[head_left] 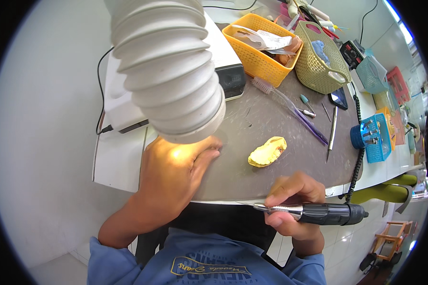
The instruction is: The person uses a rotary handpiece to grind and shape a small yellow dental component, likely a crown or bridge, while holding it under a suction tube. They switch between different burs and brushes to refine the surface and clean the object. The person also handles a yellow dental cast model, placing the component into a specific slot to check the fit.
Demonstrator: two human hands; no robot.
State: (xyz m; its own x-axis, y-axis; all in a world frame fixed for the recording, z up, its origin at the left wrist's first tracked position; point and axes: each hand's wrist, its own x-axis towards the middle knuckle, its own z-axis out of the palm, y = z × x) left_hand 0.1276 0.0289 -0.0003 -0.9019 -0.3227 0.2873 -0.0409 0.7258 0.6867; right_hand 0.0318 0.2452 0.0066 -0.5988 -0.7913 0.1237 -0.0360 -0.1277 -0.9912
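My right hand grips a black and silver rotary handpiece at the table's front edge, its thin bur pointing left. Thumb and fingers close around the silver part. Left of centre, my left hand rests on the grey-brown mat, fingers curled and pressed together; anything small between them is hidden. The wide mouth of a white ribbed hose hangs just above it and covers part of it. A pale yellow plaster dental model lies on the mat between my hands, touched by neither.
A yellow basket and an olive basket stand at the back. Nearby lie a purple-handled brush, a slim metal tool and a phone. A blue bur holder and coiled cord line the right side.
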